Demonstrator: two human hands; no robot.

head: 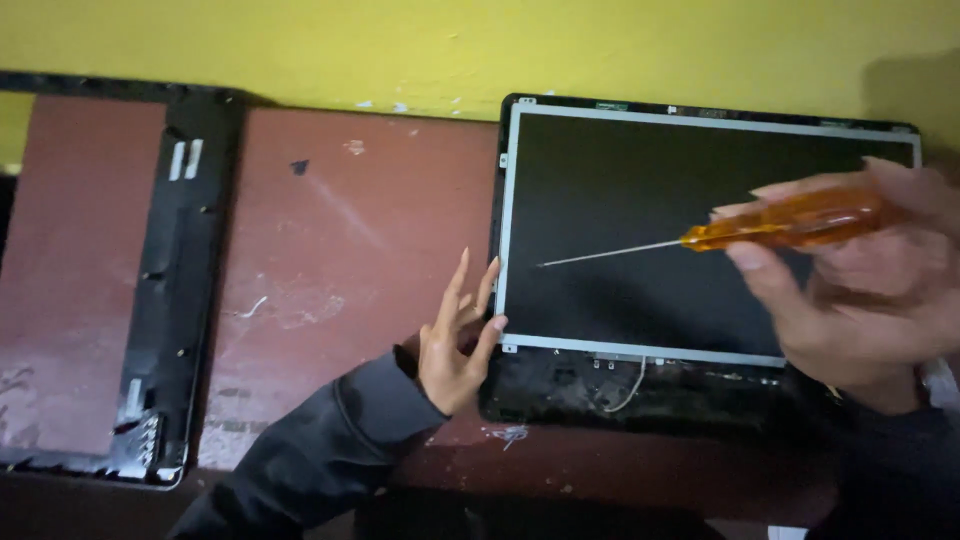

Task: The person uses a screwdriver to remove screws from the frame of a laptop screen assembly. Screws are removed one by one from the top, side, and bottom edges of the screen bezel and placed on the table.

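A laptop screen panel (pixel 650 230) with a dark glass face and metal side rails lies in its black back cover on a reddish-brown table (pixel 340 260). My left hand (pixel 455 340) rests against the panel's lower left edge, fingers spread and pointing up. My right hand (pixel 860 290) is raised over the right side of the panel and grips a screwdriver (pixel 790 225) with an orange translucent handle. Its thin metal shaft points left, the tip hovering above the middle of the screen.
A black plastic screen bezel frame (pixel 185 270) lies on the table at the left. A yellow wall (pixel 450 45) runs along the table's far edge. A loose white wire (pixel 632 385) curls at the panel's bottom strip.
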